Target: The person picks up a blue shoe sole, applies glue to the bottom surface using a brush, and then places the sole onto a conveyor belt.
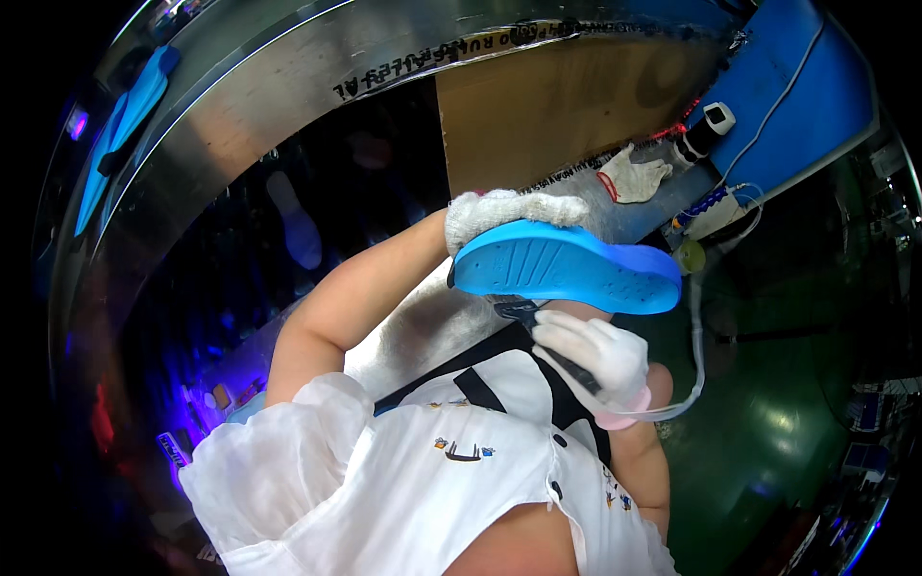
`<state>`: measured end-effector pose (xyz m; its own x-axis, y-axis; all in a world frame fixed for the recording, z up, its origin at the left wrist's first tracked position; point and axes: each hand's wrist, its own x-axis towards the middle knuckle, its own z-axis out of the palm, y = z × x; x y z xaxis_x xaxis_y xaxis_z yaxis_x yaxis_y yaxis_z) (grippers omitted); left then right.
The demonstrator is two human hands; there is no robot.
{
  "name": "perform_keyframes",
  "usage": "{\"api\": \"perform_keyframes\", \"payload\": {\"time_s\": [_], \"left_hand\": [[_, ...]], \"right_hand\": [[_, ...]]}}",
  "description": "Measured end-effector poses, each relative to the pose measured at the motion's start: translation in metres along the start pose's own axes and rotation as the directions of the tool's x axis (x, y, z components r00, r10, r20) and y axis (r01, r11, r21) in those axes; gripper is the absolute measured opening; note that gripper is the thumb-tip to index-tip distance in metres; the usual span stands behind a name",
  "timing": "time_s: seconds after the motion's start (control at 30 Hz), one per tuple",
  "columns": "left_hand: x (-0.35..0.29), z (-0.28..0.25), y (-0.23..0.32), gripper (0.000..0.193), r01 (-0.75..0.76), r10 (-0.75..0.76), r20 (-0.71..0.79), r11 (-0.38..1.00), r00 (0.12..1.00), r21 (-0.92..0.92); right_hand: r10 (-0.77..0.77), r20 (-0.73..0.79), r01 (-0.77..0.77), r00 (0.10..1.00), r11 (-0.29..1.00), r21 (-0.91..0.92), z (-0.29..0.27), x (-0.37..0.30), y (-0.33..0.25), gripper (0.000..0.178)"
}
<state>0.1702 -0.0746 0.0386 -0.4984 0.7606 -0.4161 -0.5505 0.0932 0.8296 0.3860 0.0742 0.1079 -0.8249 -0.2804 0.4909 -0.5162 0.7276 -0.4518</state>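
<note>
My left hand (pixel 504 213), in a white knitted glove, is closed along the upper edge of a bright blue shoe sole (pixel 547 266), which it holds up with the grooved face toward me. Below the sole is my right hand (pixel 603 353), in a thin white glove with a pink cuff at the wrist. Its fingers are wrapped round a dark, flat-tipped tool that looks like a brush (pixel 519 313); the tip is close under the sole, and I cannot tell whether they touch. From that hand a clear tube (pixel 698 355) curves up to a yellow-green fitting (pixel 690 255).
Behind the sole, a brown cardboard sheet (pixel 547 115) covers part of the metal-rimmed bench. A loose white glove (pixel 634 175) lies near a black-and-white device (pixel 704 134). At left, a pale sole shape (pixel 294 221) shows in a dark area; blue pieces (pixel 125 130) lie beyond the rim.
</note>
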Motion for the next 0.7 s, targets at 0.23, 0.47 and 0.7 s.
{"api": "perform_keyframes", "payload": {"time_s": [0.23,0.47,0.7], "left_hand": [[-0.021,0.002,0.021,0.042,-0.100,0.142,0.288,0.982,0.947,-0.158],[-0.024,-0.013,0.026,0.035,-0.200,0.292,0.424,0.948,0.857,-0.249],[-0.038,-0.011,0.039,0.020,-0.191,0.288,0.412,0.946,0.865,-0.262]], "right_hand": [[-0.050,0.044,0.056,0.998,0.984,-0.167,-0.010,-0.001,-0.008,0.025],[-0.108,-0.094,0.089,0.990,0.979,-0.184,-0.011,-0.001,-0.001,0.026],[-0.094,-0.100,0.087,0.990,0.993,-0.074,-0.030,0.001,0.009,0.031]]}}
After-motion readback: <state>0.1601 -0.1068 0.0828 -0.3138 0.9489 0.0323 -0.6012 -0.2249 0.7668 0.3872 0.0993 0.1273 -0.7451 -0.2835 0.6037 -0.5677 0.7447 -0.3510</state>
